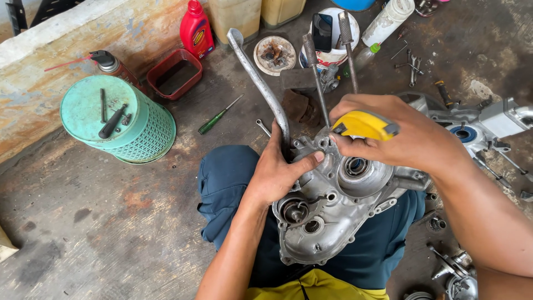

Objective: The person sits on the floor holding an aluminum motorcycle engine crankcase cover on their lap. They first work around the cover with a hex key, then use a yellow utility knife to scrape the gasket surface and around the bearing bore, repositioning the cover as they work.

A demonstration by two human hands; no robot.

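From the head camera, a grey cast-metal engine crankcase half (338,205) rests across the person's lap, on blue trousers (227,183), its open face turned up so the bearing seats and bores can be reached. The left hand (277,172) lies on the casing's upper left edge, fingers spread and thumb pressed along the rim beside the base of a long curved steel lever (261,83); its grip is loose and open, apparently steadying the casing rather than clasping it. The right hand (400,136) is closed around a yellow plastic-bodied tool (363,125), holding its tip at the casing's top edge; what kind of tool it is cannot be told. Two steel studs (316,78) stand up from the casing behind. On the concrete floor (111,222) nearby lie a green-handled screwdriver (216,118), an upturned teal plastic basket (119,119) carrying small tools, a red plastic tray (175,72) and a red oil bottle (196,28).
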